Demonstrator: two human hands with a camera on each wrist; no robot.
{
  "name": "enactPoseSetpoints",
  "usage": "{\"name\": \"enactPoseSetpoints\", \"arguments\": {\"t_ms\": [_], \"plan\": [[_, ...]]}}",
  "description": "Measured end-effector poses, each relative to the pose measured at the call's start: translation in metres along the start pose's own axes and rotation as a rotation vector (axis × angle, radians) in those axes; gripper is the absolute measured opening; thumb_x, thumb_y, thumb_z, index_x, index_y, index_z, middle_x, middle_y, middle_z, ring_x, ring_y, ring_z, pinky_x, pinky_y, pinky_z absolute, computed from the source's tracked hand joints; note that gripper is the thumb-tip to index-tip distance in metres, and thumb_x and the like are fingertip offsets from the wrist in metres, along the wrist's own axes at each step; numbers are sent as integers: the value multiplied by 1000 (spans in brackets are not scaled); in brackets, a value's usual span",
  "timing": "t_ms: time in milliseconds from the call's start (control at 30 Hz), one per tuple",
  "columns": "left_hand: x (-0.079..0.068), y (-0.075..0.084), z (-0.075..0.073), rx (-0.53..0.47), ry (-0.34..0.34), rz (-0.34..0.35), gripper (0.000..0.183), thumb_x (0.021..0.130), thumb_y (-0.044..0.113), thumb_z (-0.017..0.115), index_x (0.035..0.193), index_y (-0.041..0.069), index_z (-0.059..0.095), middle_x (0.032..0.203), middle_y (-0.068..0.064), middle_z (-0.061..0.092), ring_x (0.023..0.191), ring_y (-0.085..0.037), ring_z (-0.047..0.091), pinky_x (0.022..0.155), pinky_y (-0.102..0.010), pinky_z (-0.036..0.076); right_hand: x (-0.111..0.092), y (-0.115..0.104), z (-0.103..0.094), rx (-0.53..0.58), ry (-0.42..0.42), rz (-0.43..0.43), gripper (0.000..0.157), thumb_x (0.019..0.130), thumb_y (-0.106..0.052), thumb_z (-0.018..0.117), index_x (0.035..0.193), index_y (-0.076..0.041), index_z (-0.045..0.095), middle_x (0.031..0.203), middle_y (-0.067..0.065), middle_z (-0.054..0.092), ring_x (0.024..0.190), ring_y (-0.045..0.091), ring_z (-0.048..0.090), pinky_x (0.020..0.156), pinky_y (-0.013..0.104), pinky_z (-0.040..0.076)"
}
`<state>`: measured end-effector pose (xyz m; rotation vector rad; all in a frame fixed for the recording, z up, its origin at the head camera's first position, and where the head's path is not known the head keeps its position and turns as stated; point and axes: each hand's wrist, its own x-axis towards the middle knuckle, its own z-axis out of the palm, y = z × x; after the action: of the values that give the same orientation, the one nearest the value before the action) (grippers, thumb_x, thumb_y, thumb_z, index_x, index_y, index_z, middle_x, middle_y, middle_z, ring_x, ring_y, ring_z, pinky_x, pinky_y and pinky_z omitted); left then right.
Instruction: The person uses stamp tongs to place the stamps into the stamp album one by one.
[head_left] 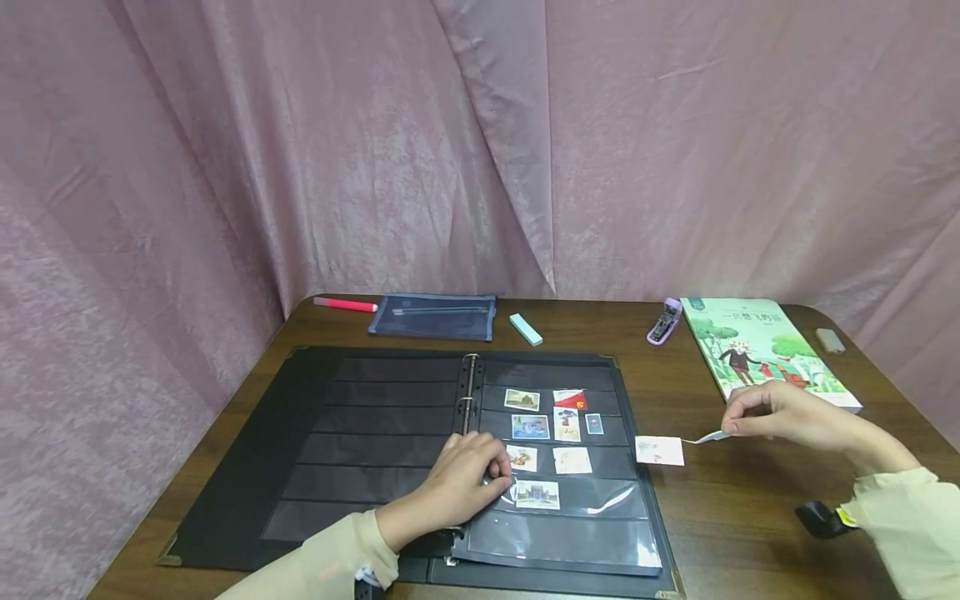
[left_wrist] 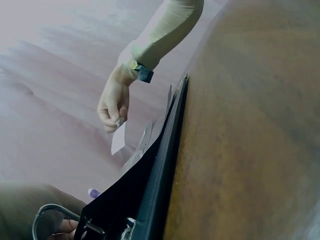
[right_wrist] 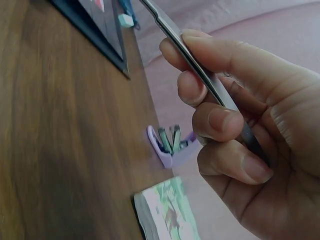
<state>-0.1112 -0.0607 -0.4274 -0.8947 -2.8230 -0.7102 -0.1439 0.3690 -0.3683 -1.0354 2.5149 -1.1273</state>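
Note:
A black ring-bound stamp album [head_left: 240, 467] lies open on the table. Several stamps, one a blue stamp [head_left: 530, 427], sit in the strips of its right page [head_left: 562, 537]. My left hand [head_left: 461, 479] lies by the rings, thumb and index finger pinching the page at a glinting clear strip. To the right, my right hand [head_left: 780, 412] holds metal tweezers [right_wrist: 200, 75] between thumb and fingers. At their tips a white stamp [head_left: 660, 451] hangs over the album's right edge; it also appears in the left wrist view as a pale slip [left_wrist: 118, 140].
Along the back lie a red marker [head_left: 348, 305], a blue mesh pouch [head_left: 435, 317], a mint-coloured bar [head_left: 526, 329] and a purple stapler [head_left: 664, 322]. A green picture book [head_left: 765, 342] and a small eraser [head_left: 830, 340] are at the far right. A pink curtain [head_left: 420, 150] hangs behind.

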Motion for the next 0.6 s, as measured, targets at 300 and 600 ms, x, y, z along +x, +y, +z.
{"name": "enactPoseSetpoints", "arguments": {"t_ms": [300, 600], "plan": [[0, 0, -1, -19, -12, 2, 16, 75, 31, 69, 76, 28, 53, 72, 14, 45, 72, -1, 38, 75, -22, 28, 27, -2, 7, 16, -22, -25, 8, 84, -4, 58, 82, -7, 65, 75, -3, 58, 62, -5, 45, 45, 22, 37], [-1, -3, 1, -30, -10, 7, 19, 74, 32, 69, 76, 27, 52, 72, 15, 44, 72, -1, 38, 76, -22, 28, 49, 3, 21, 48, -42, -4, 9, 84, -7, 59, 83, -12, 66, 76, 1, 59, 64, -3, 47, 48, 23, 39]]}}
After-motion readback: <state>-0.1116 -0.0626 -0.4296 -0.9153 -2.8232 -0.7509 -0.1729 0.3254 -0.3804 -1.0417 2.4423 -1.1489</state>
